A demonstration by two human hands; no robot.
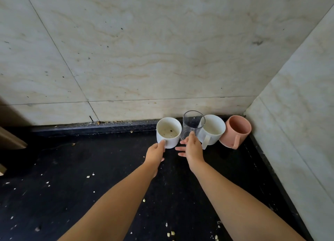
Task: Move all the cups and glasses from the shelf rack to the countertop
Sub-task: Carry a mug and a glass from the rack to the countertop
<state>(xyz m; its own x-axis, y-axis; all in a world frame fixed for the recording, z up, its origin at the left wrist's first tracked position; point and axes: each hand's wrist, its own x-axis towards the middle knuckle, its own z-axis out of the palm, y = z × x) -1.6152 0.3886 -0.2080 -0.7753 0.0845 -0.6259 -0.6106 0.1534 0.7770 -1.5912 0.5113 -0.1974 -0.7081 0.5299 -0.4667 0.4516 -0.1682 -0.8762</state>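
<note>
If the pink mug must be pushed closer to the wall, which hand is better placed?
Probably the right hand: it touches the glass nearer the pink mug. The left hand is at the far white cup.

Left white cup's point(168, 132) handle behind the left hand point(155, 153); wooden object point(10, 140) cropped at left edge

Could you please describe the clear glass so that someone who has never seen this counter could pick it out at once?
Look to the far right corner of the dark countertop, where four vessels line the wall. The glass is second from the left, between two white mugs, with the right hand touching it. It alone is transparent and handleless.
</note>
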